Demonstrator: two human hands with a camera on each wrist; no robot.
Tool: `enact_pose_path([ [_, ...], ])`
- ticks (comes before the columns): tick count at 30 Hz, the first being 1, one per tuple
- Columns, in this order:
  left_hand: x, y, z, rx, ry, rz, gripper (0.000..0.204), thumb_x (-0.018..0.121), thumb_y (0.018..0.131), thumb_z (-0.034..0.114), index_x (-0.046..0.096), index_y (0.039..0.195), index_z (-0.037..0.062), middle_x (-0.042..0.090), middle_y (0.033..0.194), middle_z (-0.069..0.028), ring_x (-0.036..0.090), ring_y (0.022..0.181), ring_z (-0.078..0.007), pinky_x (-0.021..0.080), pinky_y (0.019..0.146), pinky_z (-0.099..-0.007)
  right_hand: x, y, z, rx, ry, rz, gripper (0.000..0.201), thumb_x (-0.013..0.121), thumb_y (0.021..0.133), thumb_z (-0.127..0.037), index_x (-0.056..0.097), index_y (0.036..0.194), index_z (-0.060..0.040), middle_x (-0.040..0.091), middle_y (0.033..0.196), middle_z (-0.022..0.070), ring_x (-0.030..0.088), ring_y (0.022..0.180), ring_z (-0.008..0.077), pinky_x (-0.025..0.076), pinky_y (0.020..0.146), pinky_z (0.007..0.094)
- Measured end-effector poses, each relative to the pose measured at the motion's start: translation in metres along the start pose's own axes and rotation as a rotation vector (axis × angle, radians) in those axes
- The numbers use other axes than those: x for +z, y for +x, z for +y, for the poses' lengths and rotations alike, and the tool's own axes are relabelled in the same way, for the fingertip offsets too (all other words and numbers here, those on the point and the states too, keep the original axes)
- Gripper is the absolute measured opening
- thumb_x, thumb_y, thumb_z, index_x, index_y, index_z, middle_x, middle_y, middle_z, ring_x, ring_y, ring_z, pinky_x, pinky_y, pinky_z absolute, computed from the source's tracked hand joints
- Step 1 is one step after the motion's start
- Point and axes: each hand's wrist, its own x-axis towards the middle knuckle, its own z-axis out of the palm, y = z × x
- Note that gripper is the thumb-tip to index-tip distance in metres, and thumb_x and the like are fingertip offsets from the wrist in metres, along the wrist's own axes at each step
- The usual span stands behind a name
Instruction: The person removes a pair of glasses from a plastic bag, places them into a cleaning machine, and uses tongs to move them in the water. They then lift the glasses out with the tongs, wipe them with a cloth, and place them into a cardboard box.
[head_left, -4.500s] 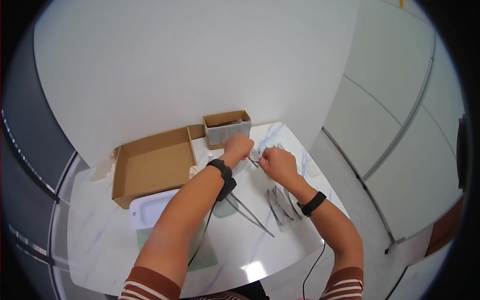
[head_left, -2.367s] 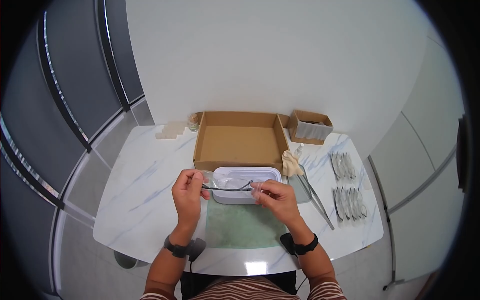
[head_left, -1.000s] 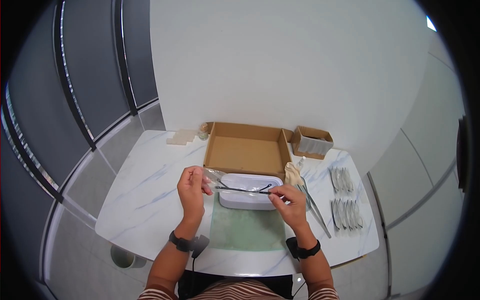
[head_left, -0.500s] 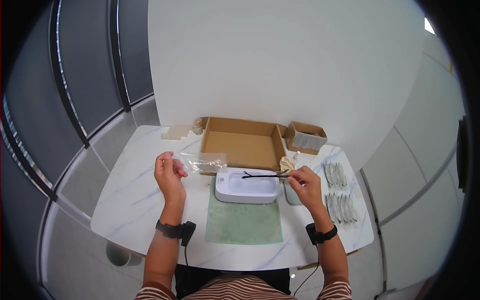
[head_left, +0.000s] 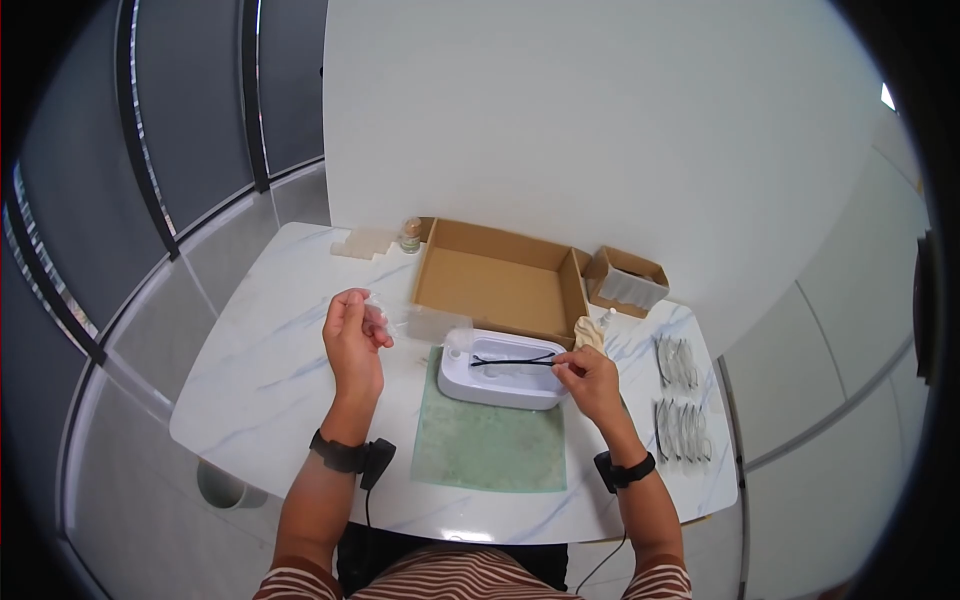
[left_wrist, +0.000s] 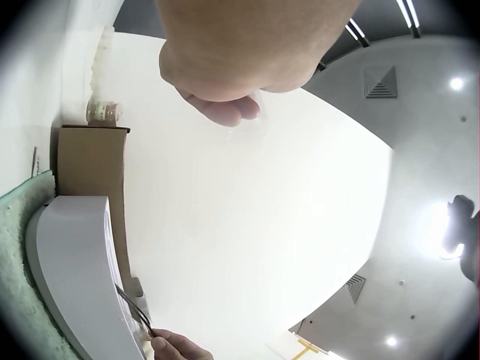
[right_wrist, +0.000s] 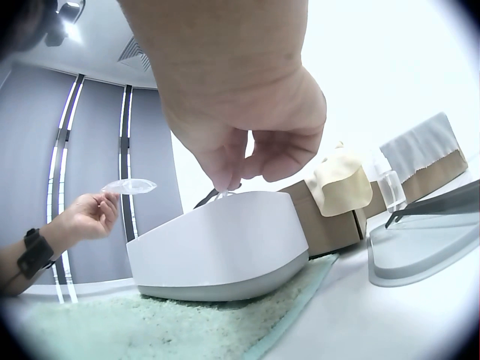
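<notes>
Black glasses [head_left: 510, 363] hang over the basin of the white tub [head_left: 500, 394], pinched at their right end by the right hand [head_left: 588, 378]; that grip is closed on them, thumb against fingertips, just at the tub's right end. I cannot tell whether the glasses touch the tub. Left of the tub and raised, the left hand [head_left: 352, 328] has its grip drawn together on a clear bag [head_left: 432, 322], which stretches towards the tub's back left corner. Under the tub and in front of it on the desk [head_left: 260, 380] lies a green mat [head_left: 490, 450]. Directly behind the tub is a cardboard tray [head_left: 500, 285]; near its back right corner, a cream cloth [head_left: 588, 335]; well to its right, bagged glasses [head_left: 682, 430] in two rows.
</notes>
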Motion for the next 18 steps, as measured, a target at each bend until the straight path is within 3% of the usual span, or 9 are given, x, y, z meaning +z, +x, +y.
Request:
enact_pose_path([
  [7,-0.001,0.001,0.000,0.001,-0.012,-0.065,0.020,0.052,0.107,0.024,0.060,0.106,0.0051,0.057,0.072,-0.0020,0.049,0.054,-0.0075,0.044,0.049,-0.0236,-0.010,-0.005,-0.028,-0.084,-0.082,0.143,0.023,0.080,0.081,-0.011,0.077,0.103,-0.0064,0.062,0.074,0.0066,0.060,0.065,0.0189,0.049,0.061,0.0319],
  [10,0.005,-0.004,0.003,-0.065,0.013,-0.177,0.020,0.053,0.106,0.024,0.061,0.104,0.0053,0.057,0.072,-0.0019,0.050,0.054,-0.0065,0.043,0.047,-0.0223,-0.015,-0.007,-0.056,-0.067,0.123,0.085,0.021,0.079,0.083,-0.010,0.076,0.103,-0.0056,0.065,0.080,0.0063,0.062,0.069,0.0166,0.050,0.062,0.0309],
  [11,0.008,-0.007,0.005,-0.061,0.019,-0.183,0.020,0.053,0.106,0.024,0.061,0.104,0.0053,0.057,0.072,-0.0019,0.050,0.054,-0.0065,0.043,0.047,-0.0223,-0.015,-0.008,-0.068,-0.079,0.212,0.019,0.023,0.078,0.085,-0.013,0.075,0.107,-0.0057,0.068,0.086,0.0059,0.064,0.073,0.0165,0.051,0.065,0.0308],
  [13,0.014,-0.014,0.014,-0.152,0.078,-0.364,0.020,0.054,0.106,0.025,0.062,0.103,0.0064,0.057,0.070,-0.0010,0.050,0.054,-0.0056,0.042,0.045,-0.0213,-0.007,-0.011,-0.086,-0.094,0.313,-0.045,0.026,0.077,0.087,-0.015,0.074,0.111,-0.0057,0.070,0.091,0.0055,0.065,0.077,0.0165,0.053,0.068,0.0307],
  [15,0.016,-0.019,0.022,-0.170,0.107,-0.439,0.020,0.055,0.106,0.025,0.063,0.102,0.0070,0.058,0.069,-0.0004,0.050,0.053,-0.0050,0.041,0.045,-0.0208,0.005,-0.016,-0.101,-0.104,0.466,-0.182,0.036,0.074,0.092,-0.020,0.068,0.125,-0.0065,0.070,0.103,0.0022,0.063,0.086,0.0117,0.051,0.077,0.0273],
  [17,0.015,-0.021,0.028,-0.181,0.140,-0.565,0.020,0.055,0.106,0.025,0.064,0.101,0.0072,0.059,0.069,-0.0002,0.050,0.053,-0.0049,0.040,0.045,-0.0203,0.016,-0.017,-0.106,-0.095,0.475,-0.257,0.042,0.074,0.093,-0.024,0.065,0.129,-0.0040,0.071,0.103,0.0018,0.063,0.087,0.0109,0.051,0.082,0.0278],
  [18,0.013,-0.021,0.031,-0.169,0.147,-0.581,0.021,0.056,0.105,0.025,0.065,0.103,0.0065,0.060,0.070,-0.0008,0.050,0.052,-0.0049,0.040,0.045,-0.0200,0.020,-0.017,-0.108,-0.028,0.514,-0.386,0.040,0.074,0.094,-0.022,0.065,0.128,-0.0026,0.070,0.099,0.0009,0.062,0.085,0.0094,0.051,0.081,0.0266],
])
